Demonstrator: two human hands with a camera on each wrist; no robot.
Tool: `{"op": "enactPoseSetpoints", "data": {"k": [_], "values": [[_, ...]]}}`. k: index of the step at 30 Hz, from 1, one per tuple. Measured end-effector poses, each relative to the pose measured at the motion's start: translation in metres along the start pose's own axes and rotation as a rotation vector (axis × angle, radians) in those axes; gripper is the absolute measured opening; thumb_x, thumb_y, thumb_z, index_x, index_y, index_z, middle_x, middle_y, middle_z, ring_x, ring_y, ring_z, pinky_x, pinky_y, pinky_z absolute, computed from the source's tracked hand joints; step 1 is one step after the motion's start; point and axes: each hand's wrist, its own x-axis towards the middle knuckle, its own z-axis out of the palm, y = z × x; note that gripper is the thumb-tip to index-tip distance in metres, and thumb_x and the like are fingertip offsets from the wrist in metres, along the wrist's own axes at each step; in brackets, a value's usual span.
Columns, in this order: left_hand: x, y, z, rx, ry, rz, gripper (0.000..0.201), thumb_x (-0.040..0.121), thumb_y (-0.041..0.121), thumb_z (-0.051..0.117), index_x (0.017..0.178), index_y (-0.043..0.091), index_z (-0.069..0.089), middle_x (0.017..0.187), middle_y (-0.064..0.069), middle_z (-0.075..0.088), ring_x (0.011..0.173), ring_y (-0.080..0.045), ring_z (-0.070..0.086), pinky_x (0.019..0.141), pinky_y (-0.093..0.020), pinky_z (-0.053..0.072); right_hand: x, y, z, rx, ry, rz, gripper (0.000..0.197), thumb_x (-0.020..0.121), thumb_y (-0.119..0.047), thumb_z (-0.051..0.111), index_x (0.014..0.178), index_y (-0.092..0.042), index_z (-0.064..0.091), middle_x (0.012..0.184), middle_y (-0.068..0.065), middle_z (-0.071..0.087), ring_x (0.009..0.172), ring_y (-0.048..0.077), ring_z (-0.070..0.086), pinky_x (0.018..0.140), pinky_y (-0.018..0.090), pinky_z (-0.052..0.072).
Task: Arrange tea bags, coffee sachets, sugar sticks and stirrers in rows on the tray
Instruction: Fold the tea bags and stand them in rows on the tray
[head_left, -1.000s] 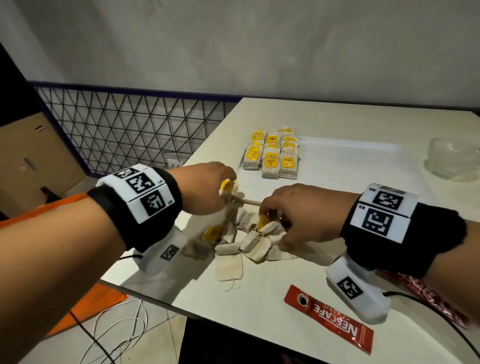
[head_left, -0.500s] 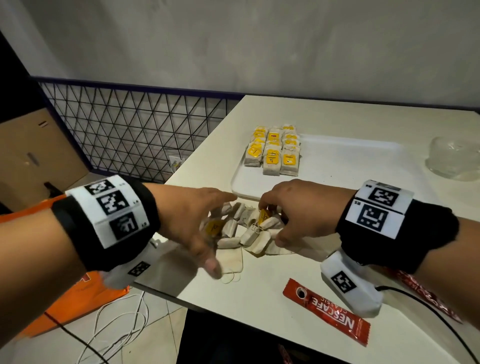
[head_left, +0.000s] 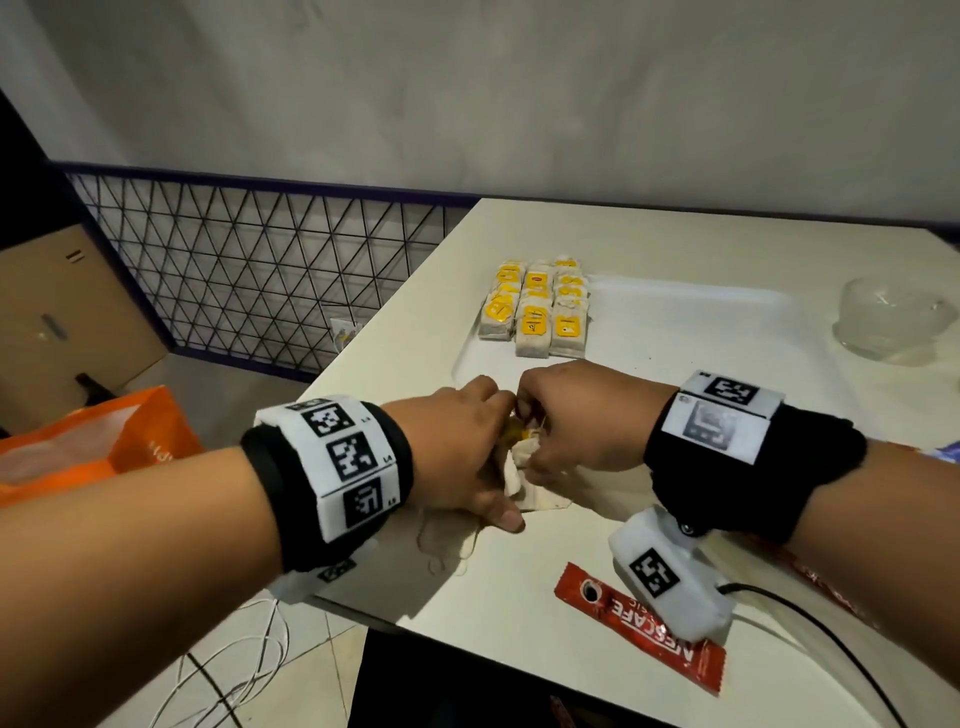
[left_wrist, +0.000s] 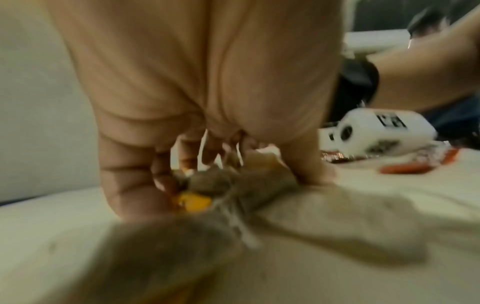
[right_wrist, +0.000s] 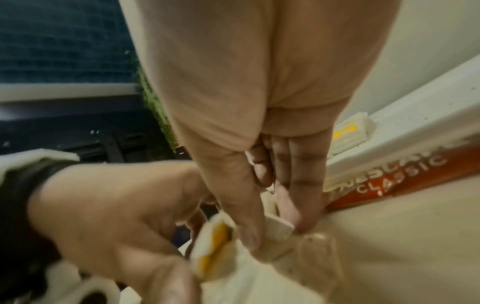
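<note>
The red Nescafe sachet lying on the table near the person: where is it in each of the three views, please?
Head: the red Nescafe sachet lies lower right of centre, on the table, partly under the right wrist camera.
Left wrist: cannot tell; only blurred red streaks at the right edge.
Right wrist: at the right edge, beside the right hand, "CLASSIC" readable.
Shared landmark: the tea bags on the tray.

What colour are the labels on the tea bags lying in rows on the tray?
Yellow labels on the tea bags; the head view shows them best.
</note>
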Motion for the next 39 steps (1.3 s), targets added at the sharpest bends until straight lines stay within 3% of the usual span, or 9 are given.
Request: {"op": "enactPoseSetpoints", "data": {"k": [7,15,17,19,22,28,31,36,39], "values": [[0.011,0.002,0.003,0.046,0.031,0.024,0.048,0.095,0.029,0.054,0.14,0.024,0.038,0.126,-0.006,0.043,0.093,-0.026,0.059,0.084,-0.037,0.051,-0.007,0.016,-0.016,0.081,0.059,0.039,0.032,0.077,-0.03,0.068,0.102,-0.022,0.051,0.096,-0.005,0.056,0.086,0.017,0.053,0.071,0.031,0.045],[0.022,-0.007,-0.019,-0.094,0.103,0.018,0.026,0.092,0.01,0.053,0.113,0.022,0.045,0.106,-0.001,0.053,0.091,-0.022,0.055,0.076,-0.028,0.046,-0.011,0.038,-0.026,0.169,0.14,0.048,0.019,0.087,-0.033,0.061,0.102,-0.024,0.054,0.103,-0.007,0.061,0.077,0.006,0.055,0.066,0.024,0.041],[0.019,-0.013,-0.031,-0.253,0.169,0.017,0.02,0.093,0.011,0.055,0.106,0.022,0.045,0.091,0.004,0.057,0.07,-0.01,0.056,0.06,-0.012,0.043,-0.011,0.045,-0.028,0.243,0.173,0.06,0.016,0.087,-0.032,0.06,0.101,-0.025,0.055,0.103,-0.007,0.063,0.074,0.002,0.056,0.066,0.022,0.044],[0.016,-0.017,-0.041,-0.474,0.206,0.016,0.016,0.093,0.011,0.056,0.105,0.02,0.048,0.083,-0.001,0.062,0.054,-0.01,0.055,0.052,-0.018,0.047,-0.01,0.049,-0.03,0.444,0.227,0.053,0.02,0.085,-0.034,0.059,0.104,-0.026,0.056,0.103,-0.006,0.062,0.076,0.01,0.062,0.071,0.029,0.053],[0.016,-0.022,-0.049,-0.876,0.244,0.051,0.013,0.095,0.005,0.055,0.099,0.015,0.048,0.073,-0.009,0.054,0.056,-0.018,0.052,0.052,-0.032,0.048,-0.008,0.047,-0.036,0.833,0.3,-0.022,0.034,0.084,-0.033,0.066,0.115,-0.027,0.054,0.106,0.0,0.06,0.085,0.023,0.068,0.076,0.045,0.059],[0.026,-0.022,-0.041,-1.444,0.244,0.071,0.024,0.093,-0.01,0.043,0.098,0.013,0.049,0.082,-0.016,0.049,0.058,-0.018,0.044,0.05,-0.029,0.041,0.008,0.028,-0.035,0.937,0.352,-0.065,0.024,0.086,-0.016,0.068,0.108,-0.017,0.06,0.097,0.012,0.066,0.071,0.02,0.064,0.07,0.041,0.06],[0.03,-0.02,-0.041,-1.802,0.177,0.077,0.021,0.086,0.003,0.035,0.095,0.01,0.053,0.08,-0.015,0.052,0.058,-0.022,0.042,0.055,-0.03,0.039,0.02,0.023,-0.034,0.885,0.426,-0.032,0.016,0.085,-0.018,0.068,0.099,-0.017,0.061,0.085,0.006,0.067,0.063,0.013,0.063,0.062,0.034,0.059],[0.039,-0.015,-0.041,-2.016,0.204,-0.047,0.054,0.086,0.069,0.042,0.085,0.021,0.067,0.075,-0.001,0.054,0.059,-0.015,0.044,0.056,-0.03,0.05,0.04,0.016,-0.042,0.63,0.44,-0.007,0.017,0.085,-0.025,0.067,0.102,-0.023,0.062,0.087,-0.004,0.066,0.065,0.009,0.058,0.065,0.029,0.053],[0.046,-0.006,-0.041,-2.035,0.364,-0.183,0.042,0.085,0.064,0.054,0.074,0.025,0.065,0.067,0.002,0.057,0.056,-0.013,0.052,0.05,-0.026,0.051,0.048,0.006,-0.047,0.552,0.412,-0.037,0.014,0.084,-0.021,0.065,0.098,-0.025,0.061,0.082,-0.011,0.062,0.066,0.003,0.055,0.065,0.023,0.045]]}}
